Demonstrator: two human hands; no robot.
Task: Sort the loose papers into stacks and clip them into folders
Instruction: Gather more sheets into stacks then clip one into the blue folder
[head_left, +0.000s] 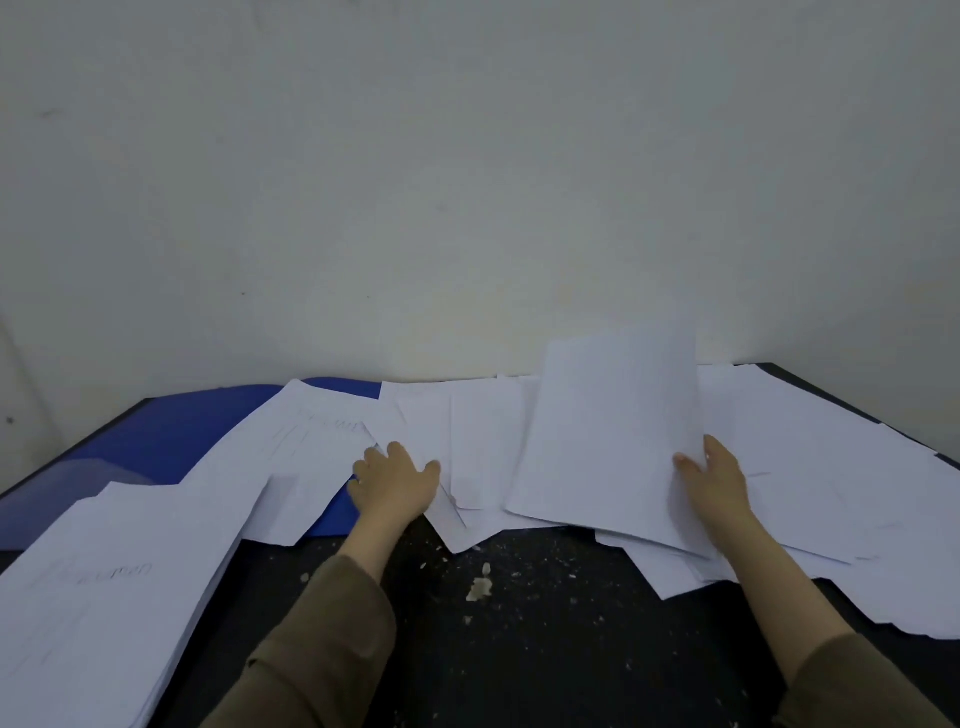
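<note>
The right hand (719, 480) is seen clamped on a sheet (608, 431), thumb on its face and fingers hidden behind, and the sheet is held tilted up off the spread of loose papers (810, 467) that covers the right and back of the dark worktop (519, 649). The left hand (392, 480) is laid palm down, fingers loosely spread and holding nothing, on papers overlapping a blue folder (171, 436) at the back left. A stack (98, 587) is set at the near left edge; faint handwriting is seen on its top sheet and on a sheet further back, but none can be read. Pale crumbs (480, 584) are scattered on the bare worktop between the two olive sleeves (322, 649). A plain wall (467, 182) is met right behind the papers.
</note>
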